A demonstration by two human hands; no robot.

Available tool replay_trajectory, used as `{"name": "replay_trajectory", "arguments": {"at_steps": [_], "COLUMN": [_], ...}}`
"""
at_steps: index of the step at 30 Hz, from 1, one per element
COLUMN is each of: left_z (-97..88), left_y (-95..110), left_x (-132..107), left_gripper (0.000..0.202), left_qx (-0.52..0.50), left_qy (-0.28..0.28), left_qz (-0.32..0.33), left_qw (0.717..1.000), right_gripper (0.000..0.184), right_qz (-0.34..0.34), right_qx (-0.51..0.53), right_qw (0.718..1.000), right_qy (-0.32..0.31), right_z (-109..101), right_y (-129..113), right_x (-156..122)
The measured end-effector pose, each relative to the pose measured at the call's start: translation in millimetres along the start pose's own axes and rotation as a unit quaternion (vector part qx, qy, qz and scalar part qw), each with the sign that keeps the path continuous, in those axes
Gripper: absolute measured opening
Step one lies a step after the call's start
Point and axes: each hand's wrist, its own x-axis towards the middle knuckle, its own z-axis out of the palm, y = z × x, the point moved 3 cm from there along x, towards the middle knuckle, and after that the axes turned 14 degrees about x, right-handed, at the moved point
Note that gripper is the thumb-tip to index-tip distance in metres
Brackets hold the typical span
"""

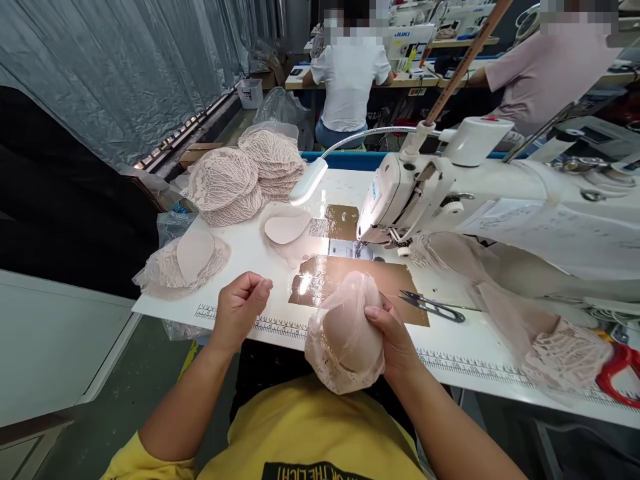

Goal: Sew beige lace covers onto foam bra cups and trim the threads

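Observation:
My right hand (395,337) grips a beige bra cup (350,330) with lace along its lower edge, thumb on the front and fingers behind. The cup is held up over the table's front edge. My left hand (243,307) is raised to the left of it, thumb pressed against curled fingers; anything between them is too small to make out. Beyond my hands, a smooth cup piece (287,228) lies on sheer fabric near the sewing machine's needle area (357,248). Thread snips (433,307) rest to the right of the held cup.
The white sewing machine (450,180) spans the right side, with a lamp (309,180) beside its head. Stacks of lace pieces (225,180) stand at the back left; another cup pile (193,259) sits nearer. Red-handled scissors (617,377) lie far right. Two people sit beyond.

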Motion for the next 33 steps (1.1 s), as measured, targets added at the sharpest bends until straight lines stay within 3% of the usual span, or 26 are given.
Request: {"name": "replay_trajectory", "arguments": {"at_steps": [3,7,11,13,15,16,17,18,20,21,22,24,27,30,33], "left_z": [2.4,-5.1,-36.1,-57.5,-74.1,-76.1,-74.6,-73.9,-71.1,-67.0,-60.2,-40.5,-6.3,22.5,38.3], "left_y": [10.6,18.8,17.6,14.6,12.4,11.0,8.6,5.6,7.2,12.1,19.1,34.3,46.0,34.6,10.9], "left_x": [-1.9,6.2,15.2,14.1,9.5,5.6,-0.9,-8.1,-17.5,-17.6,-14.6,-1.1,31.3,64.0,85.1], "left_gripper": [0.026,0.024,0.025,0.023,0.023,0.031,0.037,0.036,0.031,0.026,0.023,0.019,0.017,0.023,0.026], "left_qx": [0.005,-0.180,-0.259,-0.246,-0.150,-0.059,0.039,0.137,0.276,0.319,0.344,0.354,0.356,0.429,0.480], "left_qy": [-0.005,0.075,0.156,0.162,0.069,-0.052,-0.205,-0.320,-0.439,-0.454,-0.449,-0.407,-0.278,-0.167,-0.197], "left_qz": [0.036,0.014,0.002,0.024,0.051,0.045,0.026,-0.009,-0.038,-0.031,-0.008,0.068,0.206,0.277,0.282], "left_qw": [0.999,0.981,0.953,0.955,0.985,0.996,0.978,0.937,0.854,0.832,0.825,0.840,0.868,0.843,0.807], "right_gripper": [0.026,0.024,0.025,0.027,0.029,0.029,0.029,0.030,0.032,0.034,0.036,0.038,0.042,0.042,0.040], "right_qz": [-0.002,0.001,0.003,0.009,0.021,0.028,0.034,0.039,0.045,0.047,0.049,0.048,0.038,0.025,0.009], "right_qx": [0.005,-0.007,-0.024,-0.020,-0.016,-0.017,-0.021,-0.030,-0.058,-0.074,-0.088,-0.110,-0.126,-0.130,-0.139], "right_qw": [1.000,1.000,0.999,0.999,0.999,0.999,0.999,0.999,0.997,0.996,0.995,0.993,0.991,0.991,0.990], "right_qy": [0.004,0.023,0.032,0.033,0.032,0.030,0.027,0.022,0.011,0.005,0.001,-0.003,-0.008,-0.020,-0.021], "right_z": [1.8,0.5,-8.6,-13.7,-17.9,-19.5,-20.8,-21.6,-22.3,-22.2,-22.1,-21.9,-23.2,-26.7,-32.0], "right_y": [-0.3,-4.2,-9.9,-11.3,-12.1,-12.7,-13.5,-14.6,-16.9,-18.0,-19.0,-21.1,-25.8,-33.9,-44.6], "right_x": [-2.6,-7.9,-10.4,-10.3,-10.0,-9.7,-9.5,-9.3,-9.2,-9.5,-10.1,-12.4,-18.9,-28.0,-37.6]}}
